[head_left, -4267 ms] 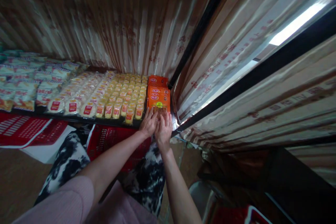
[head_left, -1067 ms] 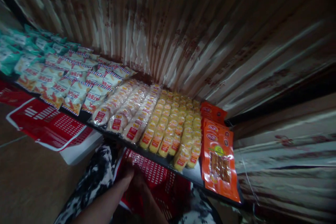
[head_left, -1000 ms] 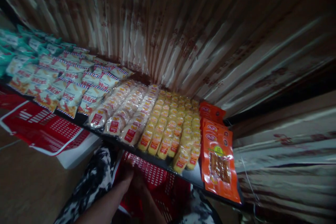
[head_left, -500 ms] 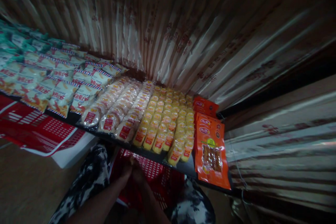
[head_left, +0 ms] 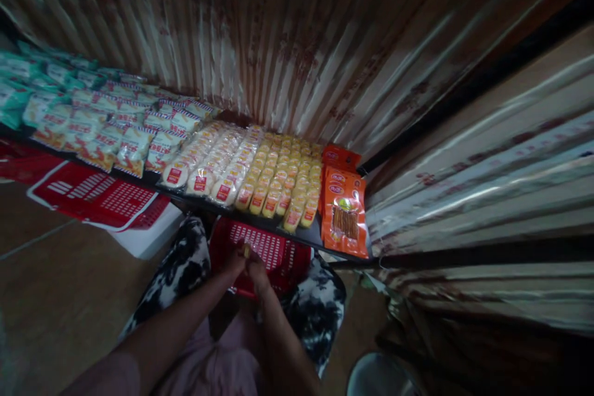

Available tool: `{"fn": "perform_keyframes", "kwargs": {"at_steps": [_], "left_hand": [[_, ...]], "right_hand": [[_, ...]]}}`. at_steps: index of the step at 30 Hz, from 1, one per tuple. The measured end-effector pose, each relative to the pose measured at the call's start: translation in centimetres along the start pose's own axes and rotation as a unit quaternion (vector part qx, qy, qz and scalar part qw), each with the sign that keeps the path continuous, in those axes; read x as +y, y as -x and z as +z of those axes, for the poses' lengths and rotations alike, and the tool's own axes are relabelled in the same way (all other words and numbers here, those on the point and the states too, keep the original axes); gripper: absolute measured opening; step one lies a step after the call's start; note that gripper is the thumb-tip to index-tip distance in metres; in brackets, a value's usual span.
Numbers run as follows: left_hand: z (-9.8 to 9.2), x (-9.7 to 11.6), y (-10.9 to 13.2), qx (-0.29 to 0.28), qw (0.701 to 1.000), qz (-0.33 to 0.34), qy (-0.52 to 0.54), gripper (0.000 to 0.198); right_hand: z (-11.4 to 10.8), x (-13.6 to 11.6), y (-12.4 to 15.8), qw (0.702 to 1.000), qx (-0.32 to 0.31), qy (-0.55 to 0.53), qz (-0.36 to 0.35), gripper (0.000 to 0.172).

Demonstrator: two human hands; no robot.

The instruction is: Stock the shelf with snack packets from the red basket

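My left hand (head_left: 236, 260) and my right hand (head_left: 255, 267) meet over a red plastic basket (head_left: 273, 253) between my knees. Pinched between them is a small yellowish packet (head_left: 246, 251); the fingers are dim and partly hidden, and its print cannot be read. Just beyond, on a dark shelf (head_left: 185, 198), stand rows of yellow wrapped cakes (head_left: 278, 179). To their left are rows of pale round wrapped cakes (head_left: 213, 161). Orange snack packs (head_left: 344, 210) lie at the shelf's right end.
White and blue snack bags (head_left: 134, 142) and green bags (head_left: 60, 71) fill the left of the shelf. Below hangs or stands another red basket (head_left: 93, 195) above a white box (head_left: 143, 235). Behind rises a ribbed sheet wall (head_left: 278, 43). A round pale container (head_left: 380, 377) sits at lower right.
My view has tilted down and shifted, so the shelf sits higher and more of my arms and lap shows. My hands stay together over the basket, the yellowish packet now clearer.
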State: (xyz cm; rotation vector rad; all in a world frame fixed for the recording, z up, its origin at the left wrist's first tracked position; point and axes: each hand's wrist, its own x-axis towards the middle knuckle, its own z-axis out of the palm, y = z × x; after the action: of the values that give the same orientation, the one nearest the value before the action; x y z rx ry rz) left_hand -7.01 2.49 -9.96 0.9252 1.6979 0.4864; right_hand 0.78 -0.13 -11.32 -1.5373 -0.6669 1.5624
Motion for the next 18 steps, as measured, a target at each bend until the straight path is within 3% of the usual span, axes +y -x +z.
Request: {"fn": "perform_keyframes", "kwargs": {"at_steps": [12, 18], "left_hand": [[-0.7, 0.9, 3.4, 0.039, 0.998, 0.047, -0.018, 0.018], [-1.7, 1.8, 4.9, 0.050, 0.995, 0.078, -0.047, 0.041]], "right_hand": [[-1.1, -1.5, 2.3, 0.995, 0.058, -0.084, 0.003, 0.030], [-1.0, -2.3, 3.7, 0.991, 0.073, -0.104, -0.032, 0.024]]}}
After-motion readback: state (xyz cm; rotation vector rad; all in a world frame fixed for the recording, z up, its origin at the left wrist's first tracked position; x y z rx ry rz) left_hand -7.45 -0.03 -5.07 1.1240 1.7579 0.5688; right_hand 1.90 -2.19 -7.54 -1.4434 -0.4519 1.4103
